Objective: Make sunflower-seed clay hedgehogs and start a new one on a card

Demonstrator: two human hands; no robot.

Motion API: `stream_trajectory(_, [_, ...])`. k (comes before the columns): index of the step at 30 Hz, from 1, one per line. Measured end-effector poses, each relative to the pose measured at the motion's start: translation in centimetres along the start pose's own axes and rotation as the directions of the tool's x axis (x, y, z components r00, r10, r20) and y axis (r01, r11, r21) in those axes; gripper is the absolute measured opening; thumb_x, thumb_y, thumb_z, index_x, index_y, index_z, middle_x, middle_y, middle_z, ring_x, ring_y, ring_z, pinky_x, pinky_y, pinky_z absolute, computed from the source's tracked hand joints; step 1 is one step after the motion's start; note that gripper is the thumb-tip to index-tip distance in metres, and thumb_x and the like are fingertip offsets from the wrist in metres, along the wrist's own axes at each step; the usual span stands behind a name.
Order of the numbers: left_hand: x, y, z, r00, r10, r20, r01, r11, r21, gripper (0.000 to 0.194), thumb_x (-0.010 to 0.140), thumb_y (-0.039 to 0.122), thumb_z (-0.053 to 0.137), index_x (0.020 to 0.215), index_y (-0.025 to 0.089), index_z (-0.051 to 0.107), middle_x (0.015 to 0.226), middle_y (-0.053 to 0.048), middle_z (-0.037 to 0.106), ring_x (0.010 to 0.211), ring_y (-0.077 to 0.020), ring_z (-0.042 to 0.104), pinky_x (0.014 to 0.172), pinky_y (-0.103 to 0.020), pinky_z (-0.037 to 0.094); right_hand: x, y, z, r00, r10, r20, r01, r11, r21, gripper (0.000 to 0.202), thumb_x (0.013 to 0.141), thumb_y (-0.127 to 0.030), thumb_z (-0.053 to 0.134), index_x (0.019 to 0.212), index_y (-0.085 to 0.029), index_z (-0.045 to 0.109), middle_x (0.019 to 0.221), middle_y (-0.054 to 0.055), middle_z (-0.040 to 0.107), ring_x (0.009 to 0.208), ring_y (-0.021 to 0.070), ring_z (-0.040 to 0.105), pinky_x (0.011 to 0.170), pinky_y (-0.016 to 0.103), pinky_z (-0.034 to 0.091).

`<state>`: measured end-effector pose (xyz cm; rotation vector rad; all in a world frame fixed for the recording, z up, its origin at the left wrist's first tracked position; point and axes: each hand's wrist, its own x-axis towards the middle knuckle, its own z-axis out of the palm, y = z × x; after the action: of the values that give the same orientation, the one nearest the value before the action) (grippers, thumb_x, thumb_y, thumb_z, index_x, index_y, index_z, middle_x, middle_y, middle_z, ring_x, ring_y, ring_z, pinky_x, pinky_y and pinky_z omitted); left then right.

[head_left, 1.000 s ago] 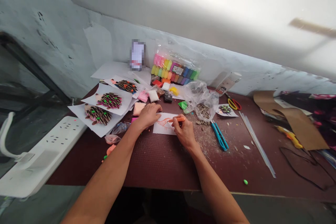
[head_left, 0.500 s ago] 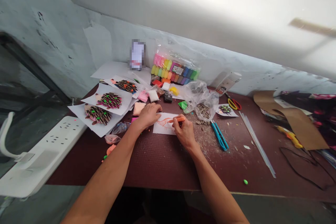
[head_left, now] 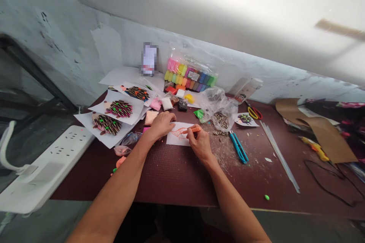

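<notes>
An orange marker [head_left: 194, 130] is pinched in my right hand [head_left: 201, 143], its tip at the orange line drawing on a small white paper [head_left: 176, 139]. My left hand [head_left: 162, 124] rests at the paper's upper left edge, fingers bent and a little apart, with nothing visible in its grasp. Just left of that hand is a pale block of clay [head_left: 150, 117]. Beyond the paper are a white clay block [head_left: 167, 103], a black packet [head_left: 182, 104] and a green wrapper [head_left: 199, 114].
Hedgehog pictures with seed spines [head_left: 119, 109] lie at left, beside a white power strip [head_left: 61, 155]. A phone [head_left: 149, 59] and clay pack [head_left: 191, 76] stand at the wall. At right are seeds in a bag [head_left: 221, 120], a blue cutter [head_left: 238, 148], scissors [head_left: 253, 112] and glue sticks [head_left: 281, 157].
</notes>
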<state>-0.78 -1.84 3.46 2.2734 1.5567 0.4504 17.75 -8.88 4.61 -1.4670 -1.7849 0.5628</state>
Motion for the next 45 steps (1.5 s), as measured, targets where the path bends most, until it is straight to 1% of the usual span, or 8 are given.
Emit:
stream_trajectory(10, [-0.02,0.2,-0.2,1.0,-0.014,0.014,0.014,1.0,0.007,0.024,0.082,0.015,0.056,0.102,0.016,0.07,0.104,-0.01,0.071,0.101,-0.0249,0.064,0.09,-0.034,0.049,0.05,-0.24,-0.1,1.0,0.001,-0.009,-0.001,1.0,0.013,0.033,0.094,-0.034,0.048,0.078,-0.017,0.073,0.065,0.002,0.066,0.05,0.0117,0.053,0.054,0.025,0.037])
stream_trajectory(16, [0.01,0.13,-0.14,1.0,-0.01,0.01,0.01,1.0,0.002,0.024,0.083,0.015,0.056,0.102,0.017,0.07,0.103,-0.009,0.071,0.1,-0.0237,0.064,0.09,-0.033,0.049,-0.03,-0.26,0.1,1.0,0.002,0.017,-0.003,0.999,0.036,0.032,0.093,-0.033,0.049,0.08,-0.017,0.072,0.065,0.002,0.067,0.05,0.0113,0.054,0.054,0.024,0.038])
stream_trajectory(21, [-0.01,0.13,-0.2,1.0,-0.01,0.01,0.01,1.0,0.003,0.023,0.083,0.016,0.056,0.101,0.017,0.07,0.102,-0.009,0.071,0.099,-0.0237,0.064,0.089,-0.033,0.049,-0.05,-0.13,0.14,1.0,-0.014,-0.008,0.014,1.0,-0.018,0.031,0.093,-0.032,0.049,0.077,-0.018,0.072,0.064,0.002,0.066,0.051,0.0119,0.053,0.055,0.024,0.037])
stream_trajectory(25, [-0.02,0.12,-0.2,1.0,-0.008,0.014,0.008,1.0,0.007,0.024,0.083,0.016,0.056,0.102,0.017,0.07,0.103,-0.009,0.071,0.099,-0.0239,0.064,0.09,-0.033,0.049,-0.08,-0.13,0.11,1.0,-0.004,-0.006,0.004,1.0,0.005,0.032,0.092,-0.033,0.049,0.075,-0.018,0.071,0.065,0.002,0.066,0.05,0.0115,0.052,0.054,0.025,0.036])
stream_trajectory(29, [-0.02,0.12,-0.14,1.0,-0.008,0.003,0.008,1.0,0.007,0.023,0.083,0.016,0.056,0.101,0.018,0.07,0.103,-0.009,0.071,0.1,-0.0237,0.064,0.09,-0.033,0.049,-0.08,-0.26,0.08,1.0,-0.006,-0.014,0.006,1.0,0.019,0.032,0.092,-0.033,0.049,0.075,-0.018,0.071,0.067,0.002,0.067,0.052,0.0116,0.053,0.055,0.025,0.037])
stream_trajectory(35, [-0.04,0.25,-0.24,1.0,-0.021,0.021,0.02,1.0,0.016,0.025,0.083,0.016,0.056,0.103,0.017,0.07,0.104,-0.01,0.071,0.101,-0.0246,0.064,0.09,-0.034,0.049,-0.18,-0.43,0.28,1.0,0.0,0.02,0.0,1.0,0.027,0.031,0.092,-0.033,0.049,0.075,-0.018,0.07,0.064,0.002,0.066,0.052,0.0121,0.055,0.055,0.024,0.038])
stream_trajectory(40, [-0.03,0.15,-0.14,1.0,-0.013,0.002,0.013,1.0,0.005,0.023,0.083,0.017,0.056,0.1,0.018,0.071,0.102,-0.009,0.071,0.099,-0.0241,0.065,0.089,-0.033,0.05,-0.18,-0.41,0.3,1.0,-0.004,0.008,0.004,1.0,-0.007,0.03,0.091,-0.031,0.049,0.074,-0.018,0.07,0.064,0.002,0.066,0.054,0.0123,0.056,0.057,0.024,0.04])
stream_trajectory(45, [-0.06,0.05,-0.04,1.0,-0.007,-0.009,0.007,1.0,0.009,0.023,0.082,0.017,0.056,0.1,0.018,0.071,0.102,-0.008,0.071,0.099,-0.0235,0.064,0.089,-0.033,0.05,-0.08,-0.5,0.15,1.0,0.005,0.025,-0.005,1.0,0.02,0.031,0.091,-0.031,0.049,0.073,-0.018,0.071,0.062,0.001,0.064,0.051,0.0116,0.053,0.054,0.024,0.038])
